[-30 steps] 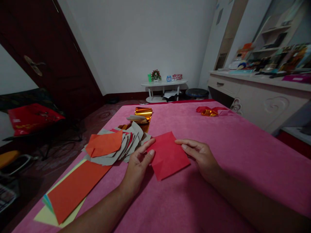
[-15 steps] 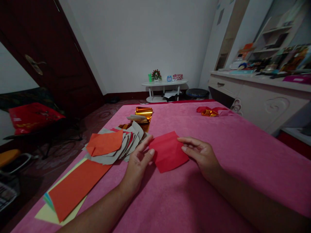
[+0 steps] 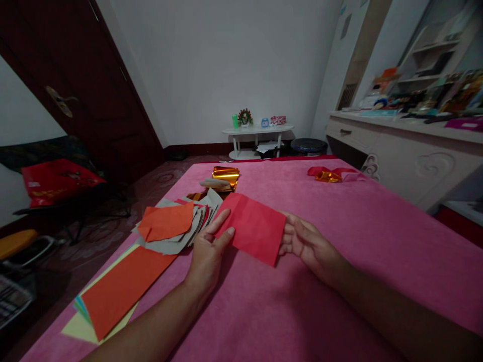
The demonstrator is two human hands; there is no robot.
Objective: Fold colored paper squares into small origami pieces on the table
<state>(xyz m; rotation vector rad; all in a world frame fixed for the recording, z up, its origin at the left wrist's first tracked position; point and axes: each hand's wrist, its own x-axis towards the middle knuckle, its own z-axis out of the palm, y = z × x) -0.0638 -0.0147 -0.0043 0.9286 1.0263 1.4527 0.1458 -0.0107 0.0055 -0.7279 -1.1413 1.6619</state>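
Observation:
A red square of paper is held up just above the pink cloth. My left hand grips its left side, thumb in front and fingers along the edge and behind. At the paper's right edge is my right hand, its fingers loosely bent against that edge, some tips hidden behind the sheet. The right thumb is lifted off the paper. Left of my left hand lies a stack of grey and red paper pieces, topped by an orange piece.
Orange sheets over yellow and green-blue ones lie at the near left of the pink-covered surface. A gold foil roll sits at the far left, crumpled gold and red material at the far right. Beyond stands a small white table.
The red paper has turned and shifted slightly left and up in my left hand. My right thumb and finger have come off their pinch, and that hand now rests by the right edge.

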